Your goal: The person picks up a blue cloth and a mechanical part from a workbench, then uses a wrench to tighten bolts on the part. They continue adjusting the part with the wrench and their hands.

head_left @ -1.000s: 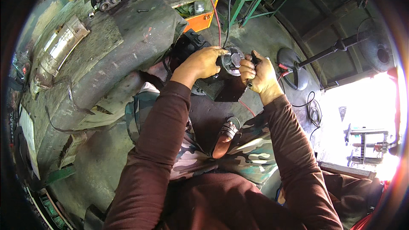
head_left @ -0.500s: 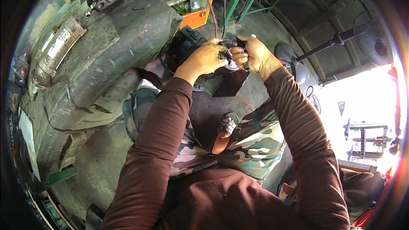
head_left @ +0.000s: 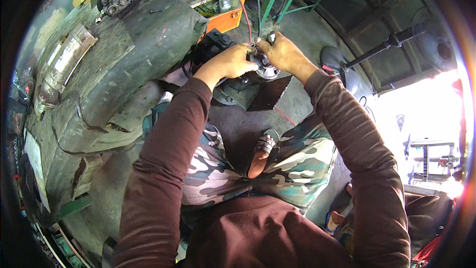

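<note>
Both my hands work above a shiny metal part (head_left: 268,71) with a dark top, in front of my knees. My left hand (head_left: 230,62) is closed, its thumb and fingers curled at the left side of that part. My right hand (head_left: 285,53) is closed round a short silver-ended piece (head_left: 271,37) whose tip shows past the fingers; its kind cannot be made out. A dark metal plate (head_left: 270,94) slants just below the metal part. Behind my left hand stands a black machine unit (head_left: 216,41). My fingers hide the contact points.
A grimy workbench (head_left: 148,54) at left bears a metal cylinder (head_left: 67,64) and a ported metal block (head_left: 118,1). A red hose (head_left: 240,1) and a black cable (head_left: 259,5) hang behind my hands. A pedestal fan (head_left: 431,37) stands at right. An orange cabinet (head_left: 224,22) is beyond.
My right hand has moved left and turned, so its back now faces up and the silver end sits by its knuckles. My left hand has shifted slightly left. More of the metal part shows.
</note>
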Demonstrator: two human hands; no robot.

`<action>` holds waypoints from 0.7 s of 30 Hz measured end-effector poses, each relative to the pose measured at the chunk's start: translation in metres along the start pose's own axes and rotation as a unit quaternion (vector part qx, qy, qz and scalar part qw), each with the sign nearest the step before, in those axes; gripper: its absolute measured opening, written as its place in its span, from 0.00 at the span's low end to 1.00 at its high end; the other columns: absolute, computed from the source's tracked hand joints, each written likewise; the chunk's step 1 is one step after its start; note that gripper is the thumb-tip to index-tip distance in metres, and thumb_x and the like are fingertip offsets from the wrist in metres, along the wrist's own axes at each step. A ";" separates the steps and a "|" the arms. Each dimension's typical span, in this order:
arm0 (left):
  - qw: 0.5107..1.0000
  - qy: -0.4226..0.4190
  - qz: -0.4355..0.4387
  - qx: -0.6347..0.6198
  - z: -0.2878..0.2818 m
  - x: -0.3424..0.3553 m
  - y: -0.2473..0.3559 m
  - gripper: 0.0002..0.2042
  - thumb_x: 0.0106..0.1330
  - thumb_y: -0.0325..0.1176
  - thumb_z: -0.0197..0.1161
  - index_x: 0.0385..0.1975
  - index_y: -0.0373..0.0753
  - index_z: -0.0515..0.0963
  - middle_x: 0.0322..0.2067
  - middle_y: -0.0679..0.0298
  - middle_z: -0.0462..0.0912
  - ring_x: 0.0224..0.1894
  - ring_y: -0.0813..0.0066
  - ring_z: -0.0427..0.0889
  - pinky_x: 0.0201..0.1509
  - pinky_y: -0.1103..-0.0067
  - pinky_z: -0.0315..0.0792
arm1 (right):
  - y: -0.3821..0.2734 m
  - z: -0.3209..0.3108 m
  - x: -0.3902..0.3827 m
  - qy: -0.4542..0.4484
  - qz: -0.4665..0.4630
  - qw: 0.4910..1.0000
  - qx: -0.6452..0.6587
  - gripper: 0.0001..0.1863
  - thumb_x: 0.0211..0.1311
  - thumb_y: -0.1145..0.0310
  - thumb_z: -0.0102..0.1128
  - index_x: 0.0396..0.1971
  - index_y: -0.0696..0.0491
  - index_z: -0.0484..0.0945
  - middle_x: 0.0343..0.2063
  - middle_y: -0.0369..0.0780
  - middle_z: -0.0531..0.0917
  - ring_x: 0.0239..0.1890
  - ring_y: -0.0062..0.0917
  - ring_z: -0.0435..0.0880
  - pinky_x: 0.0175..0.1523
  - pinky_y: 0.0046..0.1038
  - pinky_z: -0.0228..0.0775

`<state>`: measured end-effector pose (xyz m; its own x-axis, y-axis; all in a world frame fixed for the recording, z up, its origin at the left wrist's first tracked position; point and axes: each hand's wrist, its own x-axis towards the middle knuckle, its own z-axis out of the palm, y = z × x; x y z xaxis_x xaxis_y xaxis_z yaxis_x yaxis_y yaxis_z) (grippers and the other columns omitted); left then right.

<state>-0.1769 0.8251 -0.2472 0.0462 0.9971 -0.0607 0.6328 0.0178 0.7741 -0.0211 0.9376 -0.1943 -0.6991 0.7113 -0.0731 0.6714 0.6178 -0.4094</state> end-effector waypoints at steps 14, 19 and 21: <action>0.925 0.227 0.180 0.247 0.049 0.021 -0.017 0.21 0.72 0.49 0.60 0.55 0.43 0.83 0.56 0.56 0.84 0.66 0.50 0.76 0.70 0.56 0.68 | 0.002 -0.002 -0.004 0.172 -0.388 0.901 -0.091 0.38 0.62 0.32 0.62 0.52 0.54 0.76 0.47 0.48 0.74 0.55 0.45 0.75 0.59 0.45 0.65; 0.908 0.267 0.297 0.126 0.050 0.028 -0.023 0.17 0.65 0.39 0.65 0.51 0.39 0.83 0.48 0.52 0.87 0.52 0.50 0.85 0.58 0.59 0.78 | -0.004 0.007 -0.024 0.256 -0.382 0.881 -0.107 0.21 0.66 0.49 0.63 0.41 0.54 0.82 0.42 0.46 0.76 0.50 0.43 0.75 0.56 0.44 0.64; 0.958 0.197 0.205 0.043 0.046 0.031 -0.021 0.16 0.63 0.37 0.66 0.48 0.36 0.84 0.46 0.50 0.87 0.52 0.47 0.84 0.59 0.59 0.78 | 0.003 0.009 -0.046 0.287 -0.408 0.863 -0.078 0.13 0.62 0.59 0.66 0.38 0.53 0.84 0.38 0.42 0.76 0.46 0.41 0.76 0.53 0.41 0.66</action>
<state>-0.1537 0.8519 -0.2942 0.0192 0.8699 0.4929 0.6861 -0.3700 0.6263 0.0103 0.9037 -0.2006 -0.7484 0.0386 0.6622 0.0688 0.9974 0.0196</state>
